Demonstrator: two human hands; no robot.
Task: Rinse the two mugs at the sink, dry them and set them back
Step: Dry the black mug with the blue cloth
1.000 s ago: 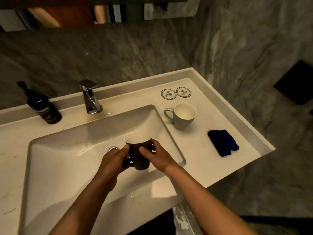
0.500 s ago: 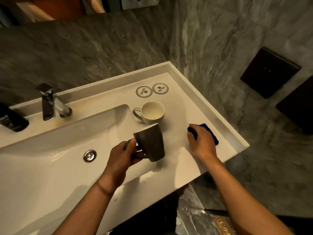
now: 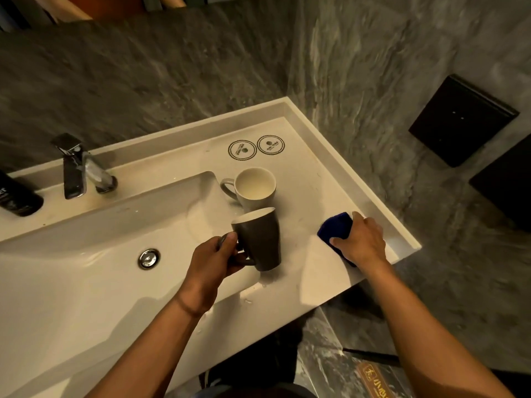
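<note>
black bottle (image 3: 17, 196), 2 round coasters (image 3: 242, 149)

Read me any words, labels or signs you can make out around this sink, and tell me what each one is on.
Two round coasters: ringed emblems with print, too small to read.
Black bottle at the left edge: white lettering, cut off and blurred, unreadable.
Brown sign on the floor, bottom right: gold characters and a small emblem, too blurred to read.
Dark mug, pale mug, blue cloth, faucet: no text visible.

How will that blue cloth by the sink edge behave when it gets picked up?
The blue cloth looks soft and bunched under the right hand, so it will probably flop and drape, not keep its shape. It seems light, and grips easily on the counter.
</note>
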